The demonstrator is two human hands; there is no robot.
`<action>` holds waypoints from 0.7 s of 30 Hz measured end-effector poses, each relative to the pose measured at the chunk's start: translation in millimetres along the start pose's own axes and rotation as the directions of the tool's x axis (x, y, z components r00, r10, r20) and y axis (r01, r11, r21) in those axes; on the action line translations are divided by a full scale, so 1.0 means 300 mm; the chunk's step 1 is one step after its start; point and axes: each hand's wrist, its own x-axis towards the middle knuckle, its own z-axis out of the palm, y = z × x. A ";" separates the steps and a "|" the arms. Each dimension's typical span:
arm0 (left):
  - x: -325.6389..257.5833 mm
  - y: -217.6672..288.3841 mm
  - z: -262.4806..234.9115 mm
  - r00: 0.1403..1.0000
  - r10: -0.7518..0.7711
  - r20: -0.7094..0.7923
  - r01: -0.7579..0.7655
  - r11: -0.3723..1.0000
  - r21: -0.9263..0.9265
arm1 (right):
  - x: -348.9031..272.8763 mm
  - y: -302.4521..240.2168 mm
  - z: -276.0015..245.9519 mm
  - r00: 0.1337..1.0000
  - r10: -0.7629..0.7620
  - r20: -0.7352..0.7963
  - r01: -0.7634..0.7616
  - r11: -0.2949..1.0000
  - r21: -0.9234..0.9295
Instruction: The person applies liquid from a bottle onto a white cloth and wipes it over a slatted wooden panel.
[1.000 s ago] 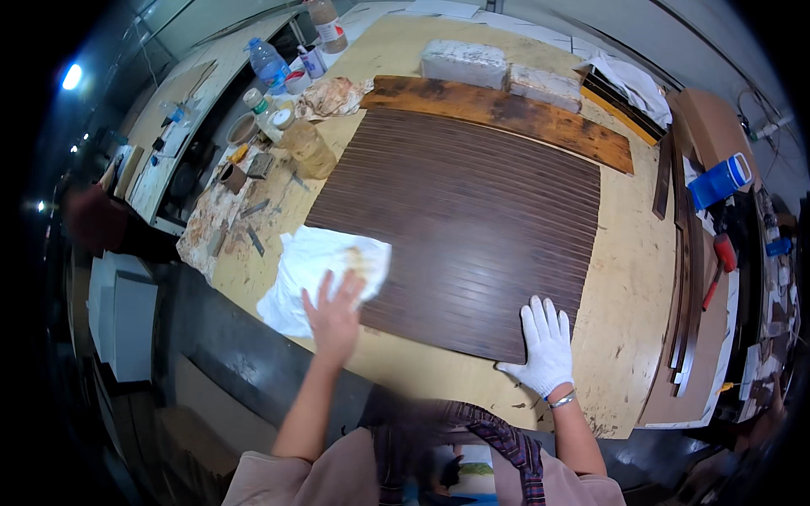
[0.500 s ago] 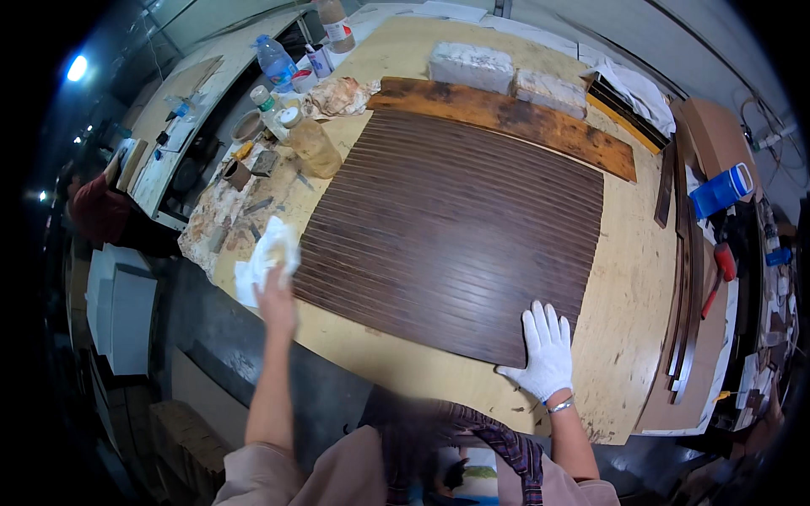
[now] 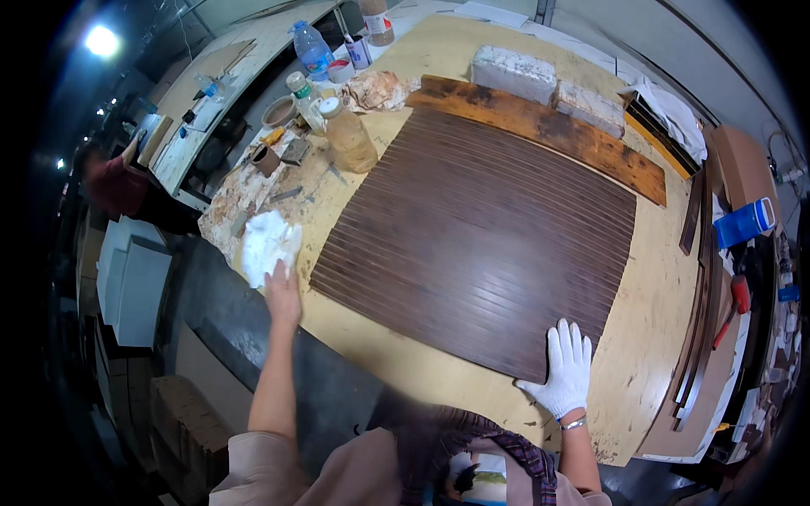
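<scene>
A dark brown ribbed wooden panel [image 3: 472, 228] lies flat on the pale worktable. My bare left hand [image 3: 283, 293] is off the panel's left side, with its fingers on the lower edge of a bunched white cloth [image 3: 272, 244]. The cloth hides part of the fingertips. At the near right corner of the panel rests my right hand [image 3: 569, 366], in a white knit glove. Its fingers are stretched out and the thumb points left along the panel's near edge; it holds nothing.
Behind the panel, a stained orange-brown board [image 3: 540, 135] lies before white-wrapped blocks [image 3: 513, 74]. Jars and bottles [image 3: 348, 139] crowd the far left. Dark wood strips [image 3: 699, 312], a blue jug [image 3: 742, 223] and a red-headed mallet [image 3: 739, 295] are at right. Another person [image 3: 118, 181] stands far left.
The cloth, blurred and more upright before, now shows as a bunched wad above my left fingers. The whole view has shifted; my right hand stays at the panel's corner.
</scene>
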 end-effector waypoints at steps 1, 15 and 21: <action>0.010 0.022 -0.027 0.990 -0.050 0.133 0.065 0.991 -0.114 | 0.002 0.001 0.001 1.000 -0.001 -0.005 0.001 1.000 -0.002; 0.254 0.349 0.026 0.909 0.115 0.400 0.317 0.429 -0.846 | 0.070 0.084 -0.109 0.997 0.080 0.017 -0.081 0.953 0.293; 0.285 0.846 0.222 0.754 0.509 0.416 0.165 0.465 -0.870 | 0.497 0.394 -0.104 0.930 0.300 -0.215 -0.270 0.950 0.156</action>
